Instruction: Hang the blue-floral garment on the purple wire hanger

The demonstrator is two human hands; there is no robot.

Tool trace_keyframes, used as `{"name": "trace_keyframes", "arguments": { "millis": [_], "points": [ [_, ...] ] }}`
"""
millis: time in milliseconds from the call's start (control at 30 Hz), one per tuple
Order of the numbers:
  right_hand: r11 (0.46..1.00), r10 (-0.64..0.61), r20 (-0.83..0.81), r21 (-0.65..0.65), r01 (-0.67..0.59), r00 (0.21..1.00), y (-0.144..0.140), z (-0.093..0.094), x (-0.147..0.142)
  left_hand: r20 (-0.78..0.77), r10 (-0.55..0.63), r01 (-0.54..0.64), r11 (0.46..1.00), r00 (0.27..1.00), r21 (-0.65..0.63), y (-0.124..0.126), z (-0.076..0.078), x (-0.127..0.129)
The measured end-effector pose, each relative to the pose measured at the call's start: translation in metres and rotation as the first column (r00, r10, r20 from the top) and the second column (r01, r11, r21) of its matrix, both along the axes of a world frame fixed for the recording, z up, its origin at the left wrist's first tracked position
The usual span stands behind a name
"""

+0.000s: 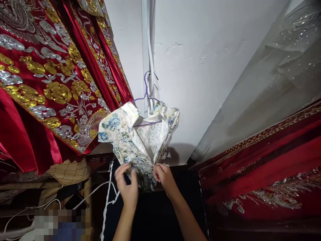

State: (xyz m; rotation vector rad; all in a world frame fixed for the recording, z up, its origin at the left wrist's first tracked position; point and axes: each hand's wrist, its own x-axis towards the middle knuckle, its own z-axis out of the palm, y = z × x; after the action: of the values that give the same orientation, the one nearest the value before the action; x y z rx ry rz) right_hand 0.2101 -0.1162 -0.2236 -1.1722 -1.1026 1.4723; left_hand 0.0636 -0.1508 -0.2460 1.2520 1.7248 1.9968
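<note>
Floral garment [140,140] on purple hanger [146,90] — left hand [127,185], right hand [163,175] both pinch its hem.

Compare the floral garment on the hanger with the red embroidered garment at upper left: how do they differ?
The floral garment is cream with blue flowers; the red embroidered garment is deep red with gold and silver motifs. The floral one is far smaller and both hands, left and right, pinch it; the red one is untouched. Both hang.
</note>
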Motion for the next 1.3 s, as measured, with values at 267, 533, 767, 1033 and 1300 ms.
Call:
{"name": "trace_keyframes", "arguments": {
  "millis": [267, 533, 767, 1033, 1300],
  "points": [
    [0.99, 0.131, 0.112, 0.028, -0.135, 0.985, -0.01, 0.016, 0.006, 0.069, -0.402, 0.408, 0.902, 0.913, -0.14, 0.002, -0.007, 0.047],
    [0.967, -0.017, 0.025, 0.256, 0.01, 1.0, 0.056, 0.13, 0.02, -0.055, -0.498, 0.483, 0.858, 0.865, -0.175, 0.007, -0.022, 0.057],
    [0.883, -0.045, -0.095, 0.463, 0.084, 0.994, 0.078, 0.214, 0.014, -0.084, -0.597, 0.576, 0.796, 0.797, -0.188, 0.023, -0.005, 0.051],
    [0.851, 0.024, 0.011, 0.525, -0.026, 1.0, 0.062, 0.184, 0.003, -0.081, -0.509, 0.514, 0.834, 0.857, 0.202, 0.085, 0.135, 0.024],
    [0.845, -0.075, 0.107, 0.535, 0.006, 0.991, 0.079, 0.15, -0.005, -0.451, -0.198, 0.369, 0.867, 0.87, 0.333, 0.095, 0.221, 0.003]
  ]
}}
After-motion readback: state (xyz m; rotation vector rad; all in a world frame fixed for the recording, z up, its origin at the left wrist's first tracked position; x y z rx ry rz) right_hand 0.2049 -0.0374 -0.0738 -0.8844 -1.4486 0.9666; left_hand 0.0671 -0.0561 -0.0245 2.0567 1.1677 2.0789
